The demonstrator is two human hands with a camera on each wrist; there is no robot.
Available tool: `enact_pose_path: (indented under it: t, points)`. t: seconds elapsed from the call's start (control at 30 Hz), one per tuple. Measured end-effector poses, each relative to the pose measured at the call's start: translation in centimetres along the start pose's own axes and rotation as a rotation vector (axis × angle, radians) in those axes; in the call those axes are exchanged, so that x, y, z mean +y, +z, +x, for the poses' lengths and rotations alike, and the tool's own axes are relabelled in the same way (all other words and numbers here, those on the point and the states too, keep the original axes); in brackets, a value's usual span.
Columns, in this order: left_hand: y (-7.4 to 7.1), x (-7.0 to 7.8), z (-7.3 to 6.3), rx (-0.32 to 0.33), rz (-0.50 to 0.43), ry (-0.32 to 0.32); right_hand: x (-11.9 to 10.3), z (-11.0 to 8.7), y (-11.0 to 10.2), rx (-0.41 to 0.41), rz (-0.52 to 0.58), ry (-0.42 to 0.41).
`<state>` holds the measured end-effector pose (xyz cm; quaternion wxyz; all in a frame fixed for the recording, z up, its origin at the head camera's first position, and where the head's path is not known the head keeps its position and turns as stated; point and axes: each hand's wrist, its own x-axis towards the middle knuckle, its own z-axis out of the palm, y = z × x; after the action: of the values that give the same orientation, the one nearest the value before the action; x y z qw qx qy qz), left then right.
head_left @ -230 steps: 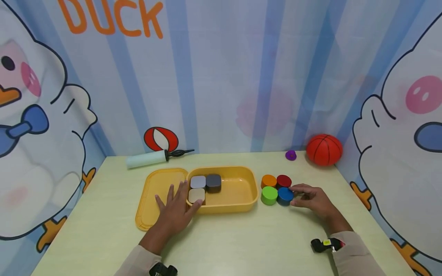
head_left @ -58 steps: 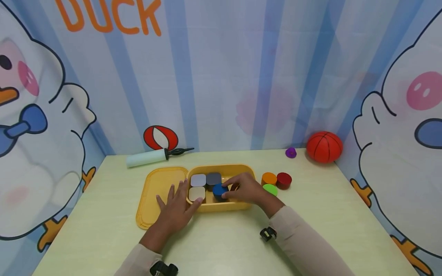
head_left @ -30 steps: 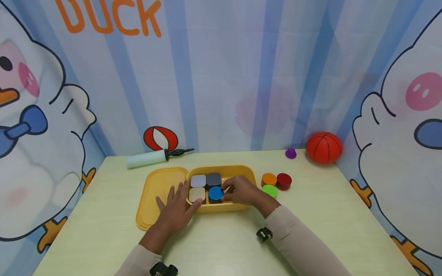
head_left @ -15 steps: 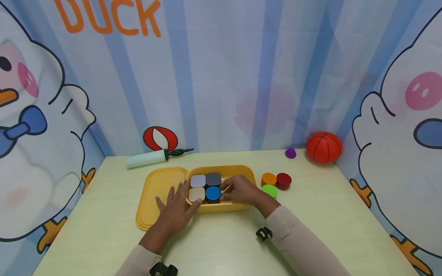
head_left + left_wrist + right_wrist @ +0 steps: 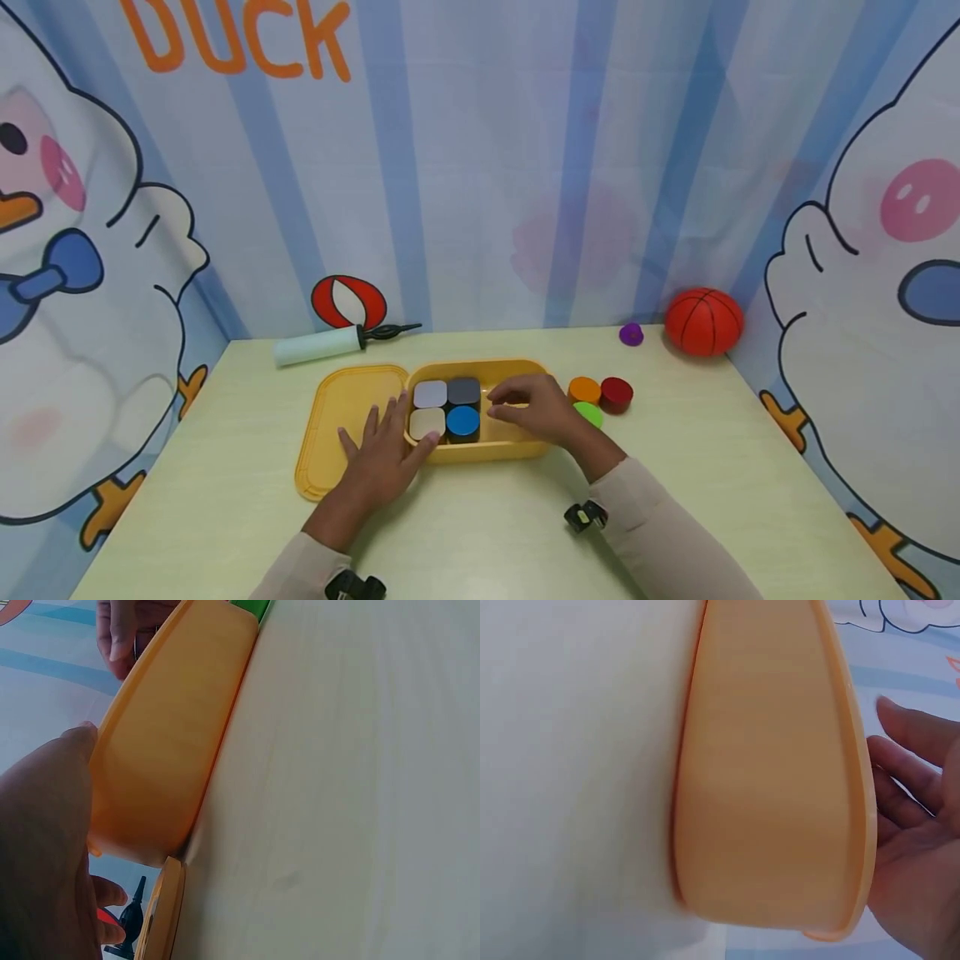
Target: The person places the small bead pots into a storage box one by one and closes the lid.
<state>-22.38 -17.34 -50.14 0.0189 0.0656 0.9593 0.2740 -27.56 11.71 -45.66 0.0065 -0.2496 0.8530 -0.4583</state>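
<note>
A yellow box stands mid-table with several pieces in its left half. They are a lilac-grey block, a dark grey block, a beige block and a round blue block at the front. My right hand hovers over the box's right half, thumb and fingers apart, holding nothing, just right of the blue block. With fingers spread, my left hand rests at the box's left rim, over the edge of the yellow lid. In the left wrist view its thumb lies along the rim.
Right of the box sit an orange round block, a dark red one and a green one, partly behind my right arm. Along the back are a pale hand pump, a small purple object and a red ball.
The blue block went from the group at the right into the box, sliding left beside the beige block. My right hand has let go and drawn back rightward. My left hand stayed.
</note>
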Motion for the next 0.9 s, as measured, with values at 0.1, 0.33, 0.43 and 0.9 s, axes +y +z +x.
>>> enact_pose_path:
  t: [0.1, 0.33, 0.43, 0.9]
  points:
    - [0.0, 0.0, -0.1, -0.001, -0.005, 0.002, 0.3, -0.6, 0.0, 0.073, 0.034, -0.030]
    - [-0.1, -0.2, -0.1, 0.004, -0.013, 0.010, 1.2, -1.5, -0.5, 0.200, 0.054, -0.086]
    - [-0.1, -0.1, -0.1, 0.006, -0.018, 0.016, 1.6, -1.8, -0.8, 0.236, 0.043, -0.090]
    - [0.0, -0.2, 0.0, 0.009, -0.013, 0.018, 3.6, -3.2, -2.8, 0.263, 0.034, -0.196]
